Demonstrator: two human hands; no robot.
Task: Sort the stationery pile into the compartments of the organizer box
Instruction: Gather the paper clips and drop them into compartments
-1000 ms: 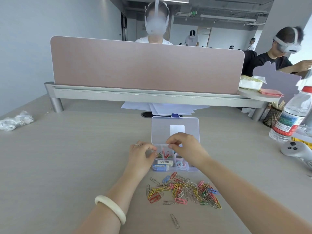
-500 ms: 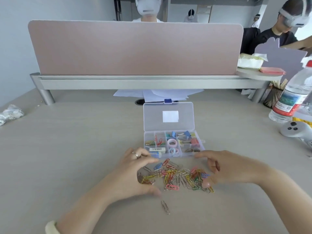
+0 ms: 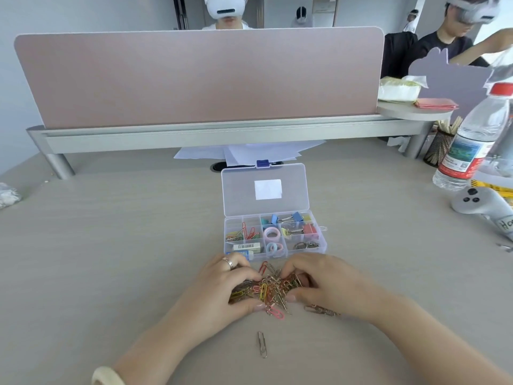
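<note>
A pile of coloured paper clips [image 3: 270, 291] lies on the desk just in front of the clear organizer box [image 3: 225, 240], whose lid [image 3: 241, 190] stands open. My left hand [image 3: 222, 293] and my right hand [image 3: 330, 284] cup the pile from either side, fingers and thumbs curled round it. The box's compartments hold paper clips, binder clips, tape rolls, an eraser and metal rings. One silver clip [image 3: 262, 344] lies apart, nearer to me. A couple of clips [image 3: 319, 310] lie under my right wrist.
A water bottle [image 3: 472, 140], a white controller [image 3: 480, 207] and a mesh pen holder [image 3: 440, 145] stand at the right. A crumpled wrapper [image 3: 7, 194] lies at the far left edge. A pink partition [image 3: 194, 79] closes off the back; people sit beyond it.
Both hands left the box, came back to the pile and closed in from the sides. The spread-out clips are now bunched tightly between them.
</note>
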